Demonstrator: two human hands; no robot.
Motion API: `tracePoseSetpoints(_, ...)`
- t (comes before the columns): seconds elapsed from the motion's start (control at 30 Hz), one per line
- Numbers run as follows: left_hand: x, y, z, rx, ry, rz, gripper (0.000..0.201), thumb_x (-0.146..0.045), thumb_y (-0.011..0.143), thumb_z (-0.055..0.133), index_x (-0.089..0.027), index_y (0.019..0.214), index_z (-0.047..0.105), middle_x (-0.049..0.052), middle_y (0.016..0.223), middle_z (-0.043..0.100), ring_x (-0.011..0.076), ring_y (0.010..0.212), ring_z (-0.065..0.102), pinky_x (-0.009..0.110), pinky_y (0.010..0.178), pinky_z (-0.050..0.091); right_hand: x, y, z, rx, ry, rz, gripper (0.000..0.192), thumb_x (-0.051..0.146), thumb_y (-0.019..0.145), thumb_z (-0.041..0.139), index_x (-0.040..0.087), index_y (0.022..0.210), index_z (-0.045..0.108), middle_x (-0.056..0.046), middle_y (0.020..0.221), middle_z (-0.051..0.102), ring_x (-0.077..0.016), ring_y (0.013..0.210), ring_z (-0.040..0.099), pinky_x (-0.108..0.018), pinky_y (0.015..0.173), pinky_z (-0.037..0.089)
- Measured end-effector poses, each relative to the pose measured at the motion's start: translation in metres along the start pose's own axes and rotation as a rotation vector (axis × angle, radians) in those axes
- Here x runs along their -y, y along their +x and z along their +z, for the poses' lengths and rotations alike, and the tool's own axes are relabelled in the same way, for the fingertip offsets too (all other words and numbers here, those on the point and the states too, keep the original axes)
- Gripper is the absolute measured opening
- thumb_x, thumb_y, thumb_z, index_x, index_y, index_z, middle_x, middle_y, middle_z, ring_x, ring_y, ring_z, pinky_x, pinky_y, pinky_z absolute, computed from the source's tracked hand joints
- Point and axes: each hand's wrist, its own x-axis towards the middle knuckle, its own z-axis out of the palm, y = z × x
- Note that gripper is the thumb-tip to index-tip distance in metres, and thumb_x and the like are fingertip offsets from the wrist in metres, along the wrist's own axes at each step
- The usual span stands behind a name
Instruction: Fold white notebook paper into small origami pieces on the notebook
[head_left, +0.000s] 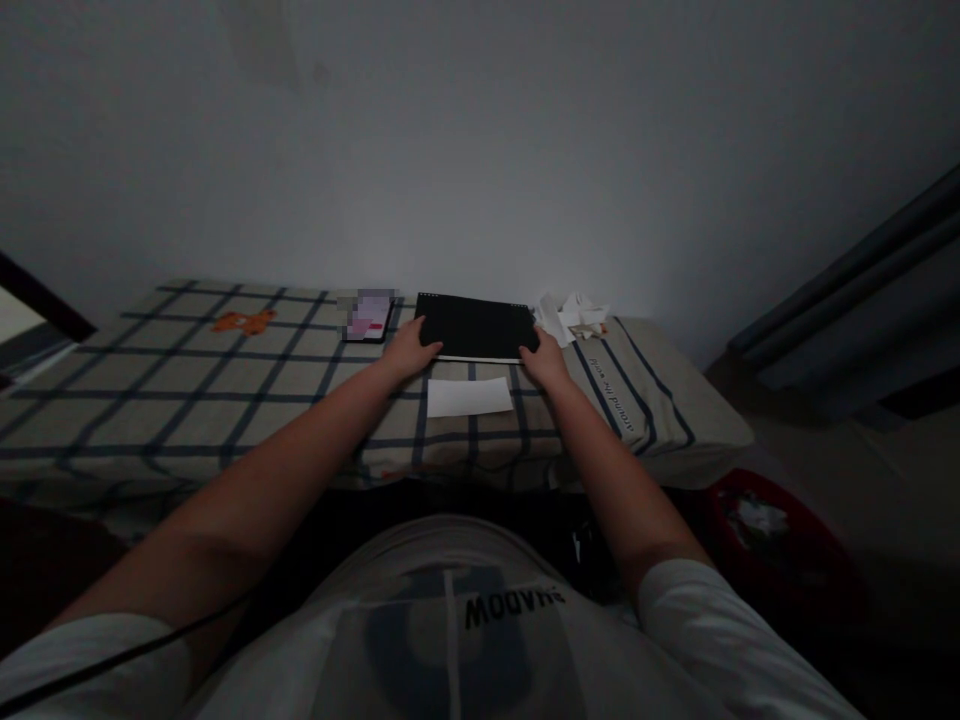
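A black-covered notebook (pixel 480 328) with binding holes along its far edge is held between my two hands at the middle of the table. My left hand (pixel 409 348) grips its left side, thumb on top of the cover. On the opposite side, my right hand (pixel 545 358) grips the right edge in the same way, thumb also on the cover. The fingers beneath are hidden. White page edges show along the near side. Just in front of it, a blank white strip of paper (pixel 469 397) lies on the tablecloth.
The checked tablecloth (pixel 292 385) bears an orange bear figure (pixel 244 321) at left. A phone-like device (pixel 369 316) with a lit, partly blurred screen lies left of the notebook. Crumpled white paper (pixel 581 312) sits at right. A red bin (pixel 780 540) stands on the floor, lower right.
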Motion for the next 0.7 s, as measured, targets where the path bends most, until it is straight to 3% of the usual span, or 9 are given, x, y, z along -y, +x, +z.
tracePoseSetpoints(0.17, -0.006, -0.006, -0.004, 0.020, 0.075, -0.008, 0.075, -0.033, 0.086, 0.071, -0.006, 0.151, 0.049, 0.026, 0.153, 0.053, 0.0362, 0.147, 0.049, 0.049, 0.124, 0.037, 0.006, -0.005, -0.003, -0.011, -0.018, -0.023, 0.061, 0.020, 0.085, 0.067, 0.004, 0.143, 0.059, -0.024, 0.145, 0.063, -0.0341, 0.139, 0.056, -0.052, 0.122, 0.039)
tracePoseSetpoints(0.27, -0.016, -0.021, -0.014, 0.002, 0.105, 0.080, 0.066, -0.034, 0.092, 0.061, -0.007, 0.151, 0.049, 0.025, 0.160, 0.045, 0.0370, 0.154, 0.038, 0.056, 0.127, 0.028, 0.009, -0.011, -0.009, -0.046, -0.022, -0.157, 0.049, 0.023, 0.086, 0.069, 0.012, 0.134, 0.068, -0.021, 0.150, 0.059, -0.0336, 0.144, 0.051, -0.054, 0.123, 0.036)
tracePoseSetpoints(0.3, -0.021, -0.028, -0.017, 0.026, 0.107, 0.140, 0.062, -0.036, 0.093, 0.060, -0.008, 0.148, 0.053, 0.023, 0.159, 0.047, 0.0355, 0.152, 0.040, 0.054, 0.127, 0.029, 0.010, -0.014, -0.012, -0.015, 0.001, -0.267, 0.039, 0.025, 0.089, 0.068, 0.015, 0.127, 0.073, -0.019, 0.146, 0.063, -0.0315, 0.140, 0.055, -0.052, 0.121, 0.039)
tracePoseSetpoints(0.37, -0.031, -0.043, -0.025, 0.148, 0.100, 0.282, 0.047, -0.043, 0.092, 0.064, -0.018, 0.131, 0.069, 0.012, 0.139, 0.068, 0.0292, 0.136, 0.058, 0.045, 0.120, 0.041, 0.014, -0.021, -0.017, 0.251, 0.078, -0.516, 0.025, 0.029, 0.092, 0.069, 0.020, 0.113, 0.079, -0.012, 0.125, 0.075, -0.0260, 0.123, 0.067, -0.045, 0.112, 0.049)
tracePoseSetpoints(0.43, -0.041, -0.058, -0.029, 0.349, 0.142, 0.538, 0.042, -0.050, 0.095, 0.062, -0.021, 0.122, 0.074, 0.009, 0.125, 0.075, 0.0285, 0.124, 0.065, 0.045, 0.113, 0.046, 0.019, -0.028, -0.020, 0.469, 0.084, -0.648, 0.022, 0.033, 0.089, 0.077, 0.022, 0.108, 0.082, -0.009, 0.116, 0.079, -0.0248, 0.117, 0.070, -0.043, 0.109, 0.050)
tracePoseSetpoints(0.47, -0.045, -0.064, -0.031, 0.416, 0.189, 0.649, 0.045, -0.052, 0.095, 0.062, -0.020, 0.124, 0.073, 0.010, 0.127, 0.075, 0.0296, 0.124, 0.065, 0.047, 0.112, 0.046, 0.022, -0.031, -0.020, 0.516, 0.052, -0.669, 0.029, 0.035, 0.084, 0.082, 0.022, 0.109, 0.082, -0.011, 0.118, 0.079, -0.0265, 0.119, 0.069, -0.044, 0.110, 0.049)
tracePoseSetpoints(0.53, -0.052, -0.074, -0.031, 0.471, 0.291, 0.710, 0.054, -0.055, 0.090, 0.070, -0.017, 0.128, 0.072, 0.013, 0.129, 0.074, 0.0311, 0.121, 0.067, 0.046, 0.108, 0.049, 0.028, -0.036, -0.021, 0.594, -0.016, -0.677, 0.039, 0.039, 0.077, 0.089, 0.022, 0.112, 0.082, -0.013, 0.126, 0.076, -0.0291, 0.124, 0.067, -0.046, 0.110, 0.048)
tracePoseSetpoints(0.6, -0.058, -0.080, -0.030, 0.520, 0.361, 0.743, 0.054, -0.051, 0.091, 0.071, -0.017, 0.133, 0.069, 0.014, 0.133, 0.073, 0.0297, 0.124, 0.067, 0.041, 0.107, 0.050, 0.033, -0.038, -0.021, 0.617, -0.037, -0.657, 0.032, 0.037, 0.083, 0.085, 0.022, 0.111, 0.082, -0.013, 0.129, 0.075, -0.0280, 0.124, 0.067, -0.046, 0.110, 0.048)
tracePoseSetpoints(0.7, -0.066, -0.084, -0.029, 0.536, 0.506, 0.746, 0.037, -0.035, 0.099, 0.060, -0.019, 0.130, 0.071, 0.014, 0.137, 0.071, 0.0280, 0.124, 0.068, 0.039, 0.102, 0.053, 0.038, -0.035, -0.023, 0.621, -0.016, -0.626, 0.018, 0.033, 0.095, 0.072, 0.022, 0.102, 0.084, -0.011, 0.122, 0.078, -0.0244, 0.120, 0.070, -0.043, 0.109, 0.049)
